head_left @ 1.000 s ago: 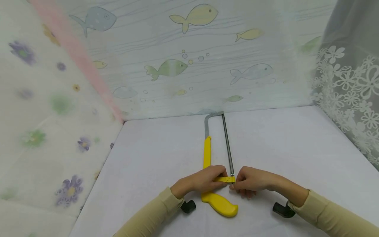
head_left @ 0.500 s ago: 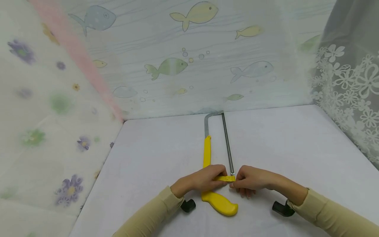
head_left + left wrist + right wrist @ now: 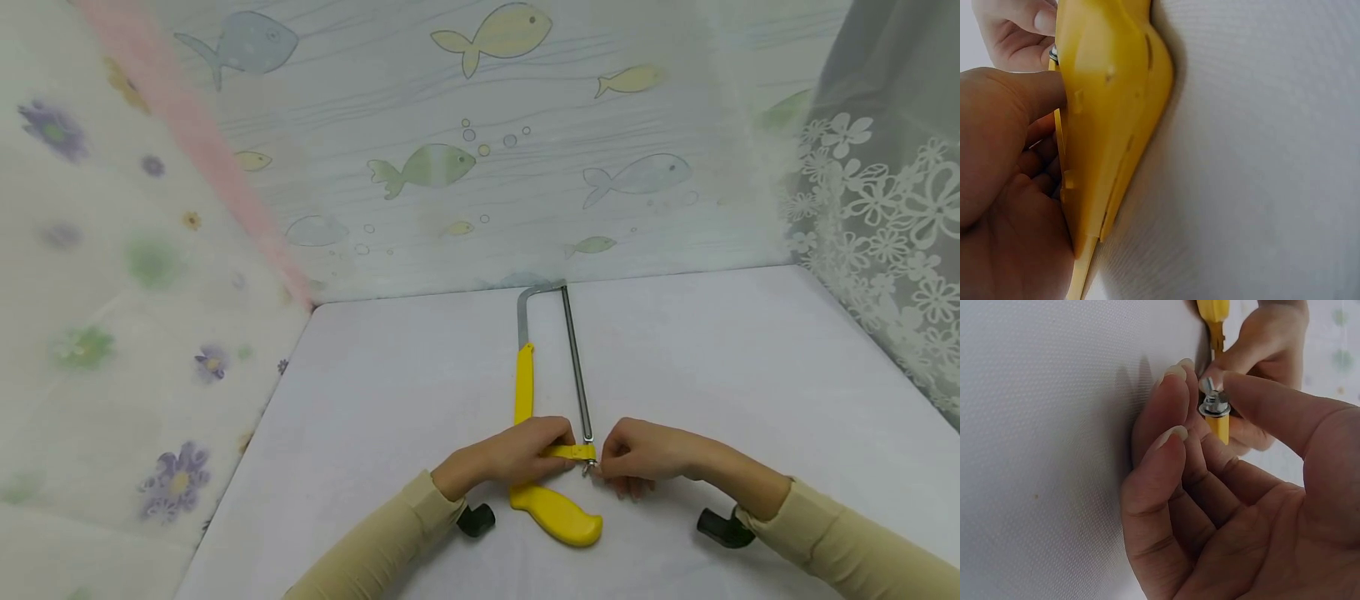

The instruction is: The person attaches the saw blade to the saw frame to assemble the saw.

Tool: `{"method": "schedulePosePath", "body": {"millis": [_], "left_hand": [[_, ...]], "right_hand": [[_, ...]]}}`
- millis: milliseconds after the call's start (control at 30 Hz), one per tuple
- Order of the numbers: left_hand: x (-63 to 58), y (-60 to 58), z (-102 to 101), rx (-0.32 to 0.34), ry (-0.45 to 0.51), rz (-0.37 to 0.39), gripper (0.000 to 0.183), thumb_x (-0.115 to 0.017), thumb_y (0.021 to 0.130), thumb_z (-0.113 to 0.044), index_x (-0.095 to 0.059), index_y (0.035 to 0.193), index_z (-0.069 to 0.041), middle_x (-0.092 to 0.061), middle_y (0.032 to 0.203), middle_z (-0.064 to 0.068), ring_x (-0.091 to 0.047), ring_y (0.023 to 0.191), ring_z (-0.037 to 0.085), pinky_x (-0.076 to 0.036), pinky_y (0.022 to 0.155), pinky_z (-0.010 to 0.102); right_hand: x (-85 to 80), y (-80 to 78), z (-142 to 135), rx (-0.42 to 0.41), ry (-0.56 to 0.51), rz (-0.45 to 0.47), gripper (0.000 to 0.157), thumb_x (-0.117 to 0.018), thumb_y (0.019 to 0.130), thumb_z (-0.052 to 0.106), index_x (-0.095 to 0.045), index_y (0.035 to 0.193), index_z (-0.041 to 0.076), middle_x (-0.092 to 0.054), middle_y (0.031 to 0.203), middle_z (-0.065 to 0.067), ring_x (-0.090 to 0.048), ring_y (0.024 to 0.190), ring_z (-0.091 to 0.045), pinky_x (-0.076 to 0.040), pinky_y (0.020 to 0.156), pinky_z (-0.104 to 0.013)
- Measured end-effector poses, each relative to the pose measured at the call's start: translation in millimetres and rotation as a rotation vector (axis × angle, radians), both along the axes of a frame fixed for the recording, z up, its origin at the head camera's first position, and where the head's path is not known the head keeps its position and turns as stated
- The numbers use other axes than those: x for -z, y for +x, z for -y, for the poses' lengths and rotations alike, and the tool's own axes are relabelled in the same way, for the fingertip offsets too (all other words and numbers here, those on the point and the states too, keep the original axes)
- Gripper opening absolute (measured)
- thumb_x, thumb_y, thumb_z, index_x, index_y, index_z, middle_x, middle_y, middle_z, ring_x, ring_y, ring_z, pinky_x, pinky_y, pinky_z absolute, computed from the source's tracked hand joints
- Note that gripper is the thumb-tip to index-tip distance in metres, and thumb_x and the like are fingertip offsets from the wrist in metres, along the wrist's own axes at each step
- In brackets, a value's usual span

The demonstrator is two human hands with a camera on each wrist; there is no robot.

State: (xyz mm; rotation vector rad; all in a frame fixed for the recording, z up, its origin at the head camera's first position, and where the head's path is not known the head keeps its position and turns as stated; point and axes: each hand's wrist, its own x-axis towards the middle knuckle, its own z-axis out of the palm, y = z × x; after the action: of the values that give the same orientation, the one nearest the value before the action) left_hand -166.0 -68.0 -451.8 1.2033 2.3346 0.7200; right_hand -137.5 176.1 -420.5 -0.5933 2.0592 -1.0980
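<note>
A hacksaw with a yellow frame (image 3: 524, 383) and grey blade (image 3: 577, 367) lies flat on the white table, its yellow handle (image 3: 561, 517) towards me. My left hand (image 3: 525, 450) grips the yellow blade arm (image 3: 573, 452) near the handle; in the left wrist view the thumb presses against the yellow handle part (image 3: 1107, 106). A small metal wing nut (image 3: 1215, 403) sticks out from the end of that arm. Beside it is my right hand (image 3: 645, 454), its thumb and loosely bent fingers around the wing nut with a visible gap; light thumb contact cannot be ruled out.
White cloth covers the table (image 3: 405, 375). A fish-printed curtain (image 3: 450, 125) hangs along the back edge, close to the saw's far end. Flowered cloth (image 3: 135, 333) borders the left side, and a lace curtain (image 3: 900, 208) the right.
My right hand has shifted slightly right, away from the wing nut, which its fingertips covered before and which now shows. The left hand and the hacksaw stay in place.
</note>
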Motion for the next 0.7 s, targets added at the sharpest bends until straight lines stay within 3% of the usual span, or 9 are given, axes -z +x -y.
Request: {"method": "schedulePosePath", "body": {"millis": [333, 700], "left_hand": [[0.2, -5.9, 4, 0.011, 0.004, 0.002, 0.009, -0.065, 0.103, -0.019, -0.059, 0.107, -0.013, -0.058, 0.097, -0.009, -0.05, 0.083, 0.004, -0.044, 0.076, 0.014], [0.6, -13.3, 8, 0.024, 0.005, 0.006, 0.01, -0.064, 0.103, -0.019, -0.059, 0.108, -0.013, -0.059, 0.097, -0.008, -0.05, 0.082, 0.003, -0.044, 0.075, 0.014]], "right_hand": [[2.8, -2.8, 2, 0.013, -0.041, 0.01, 0.022, -0.067, 0.097, 0.013, -0.066, 0.079, 0.0, -0.059, 0.062, -0.003, -0.052, 0.052, -0.014, -0.039, 0.048, -0.023], [4.9, -7.2, 9, 0.008, -0.063, 0.037, 0.024, -0.07, 0.096, 0.017, -0.07, 0.079, 0.0, -0.063, 0.062, -0.006, -0.055, 0.052, -0.014, -0.04, 0.048, -0.022]]}}
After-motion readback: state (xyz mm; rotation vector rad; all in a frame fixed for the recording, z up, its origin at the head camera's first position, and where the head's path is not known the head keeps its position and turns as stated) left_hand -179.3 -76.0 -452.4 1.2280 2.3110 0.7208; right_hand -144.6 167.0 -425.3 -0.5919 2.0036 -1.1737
